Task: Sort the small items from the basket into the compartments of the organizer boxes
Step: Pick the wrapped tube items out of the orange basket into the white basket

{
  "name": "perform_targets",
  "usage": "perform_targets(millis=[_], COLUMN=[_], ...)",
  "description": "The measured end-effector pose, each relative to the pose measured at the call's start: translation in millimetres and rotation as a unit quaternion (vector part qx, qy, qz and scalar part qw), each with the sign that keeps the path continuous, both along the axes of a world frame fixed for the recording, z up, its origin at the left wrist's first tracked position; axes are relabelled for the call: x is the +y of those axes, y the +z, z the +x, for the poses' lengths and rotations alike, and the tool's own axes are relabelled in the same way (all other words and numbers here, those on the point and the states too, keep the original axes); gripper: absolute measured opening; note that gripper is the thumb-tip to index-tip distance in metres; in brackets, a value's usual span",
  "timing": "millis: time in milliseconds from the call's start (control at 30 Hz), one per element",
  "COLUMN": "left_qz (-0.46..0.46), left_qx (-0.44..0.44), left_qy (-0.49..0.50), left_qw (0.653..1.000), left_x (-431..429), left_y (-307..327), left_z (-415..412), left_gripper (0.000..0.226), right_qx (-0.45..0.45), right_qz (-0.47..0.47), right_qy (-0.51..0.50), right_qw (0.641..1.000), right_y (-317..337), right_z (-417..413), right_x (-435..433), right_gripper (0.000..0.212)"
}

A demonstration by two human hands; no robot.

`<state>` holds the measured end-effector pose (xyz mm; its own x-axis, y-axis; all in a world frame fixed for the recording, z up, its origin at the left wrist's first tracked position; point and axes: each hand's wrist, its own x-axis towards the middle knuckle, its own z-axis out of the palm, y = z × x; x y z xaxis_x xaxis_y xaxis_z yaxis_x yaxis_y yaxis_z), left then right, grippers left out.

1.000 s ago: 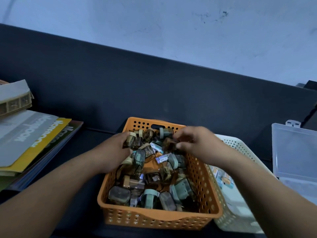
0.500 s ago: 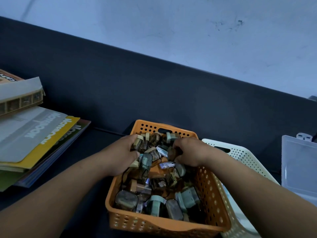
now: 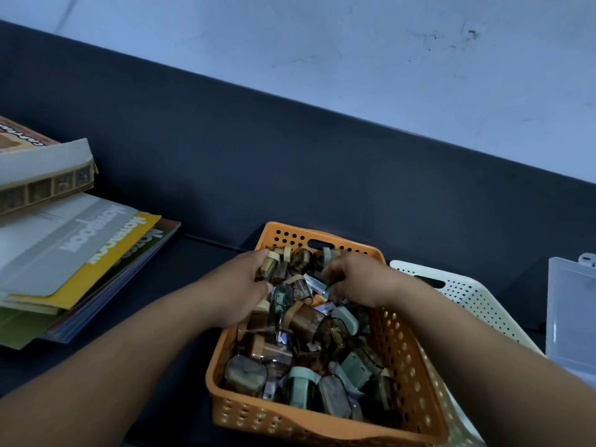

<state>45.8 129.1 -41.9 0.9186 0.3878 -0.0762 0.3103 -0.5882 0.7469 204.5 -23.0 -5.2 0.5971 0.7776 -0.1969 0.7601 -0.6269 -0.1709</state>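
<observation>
An orange perforated basket (image 3: 416, 353) stands on the dark table, piled with several small translucent containers (image 3: 246, 375) that have green, beige and brown lids. My left hand (image 3: 238, 288) reaches in over the basket's left rim and grips a few containers (image 3: 272, 267) at the far left of the pile. My right hand (image 3: 361, 279) lies on the far right of the pile, its fingers curled down around items there, with the fingertips hidden among them. A clear plastic organizer box (image 3: 571, 321) with its lid up stands at the right edge.
A white perforated basket (image 3: 471, 295) sits right behind the orange one, touching it. A stack of notebooks (image 3: 80, 250) with a flat cardboard box (image 3: 42, 175) on top lies at the left. A dark upright panel (image 3: 290, 162) backs the table.
The view has shifted, so the basket sits lower and more to the right. Both hands have stayed at the far end of the pile, and the right hand has dug deeper into it.
</observation>
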Motion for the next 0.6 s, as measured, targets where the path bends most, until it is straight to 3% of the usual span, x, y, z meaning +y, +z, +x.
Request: perform_targets(millis=[100, 267, 433, 600], left_qz=[0.009, -0.003, -0.01, -0.022], left_qx=[0.001, 0.0, -0.001, -0.004], left_qy=[0.002, 0.006, 0.008, 0.012], left_qw=[1.0, 1.0, 1.0, 1.0], left_x=[-0.6, -0.9, 1.4, 0.1], left_y=[0.8, 1.2, -1.7, -0.9], left_z=[0.7, 1.0, 2.0, 0.9], left_gripper=[0.066, 0.066, 0.067, 0.066], right_qx=[-0.056, -0.038, 0.044, 0.079], right_qz=[-0.069, -0.105, -0.012, 0.018], right_qy=[0.042, 0.056, 0.028, 0.03], right_qw=[0.995, 0.992, 0.999, 0.996], right_y=[-6.8, -19.1, -27.6, -28.3], right_z=[-2.6, -3.2, -3.1, -3.1], right_x=[10.7, 19.0, 11.4, 9.6], right_gripper=[0.053, 0.078, 0.069, 0.054])
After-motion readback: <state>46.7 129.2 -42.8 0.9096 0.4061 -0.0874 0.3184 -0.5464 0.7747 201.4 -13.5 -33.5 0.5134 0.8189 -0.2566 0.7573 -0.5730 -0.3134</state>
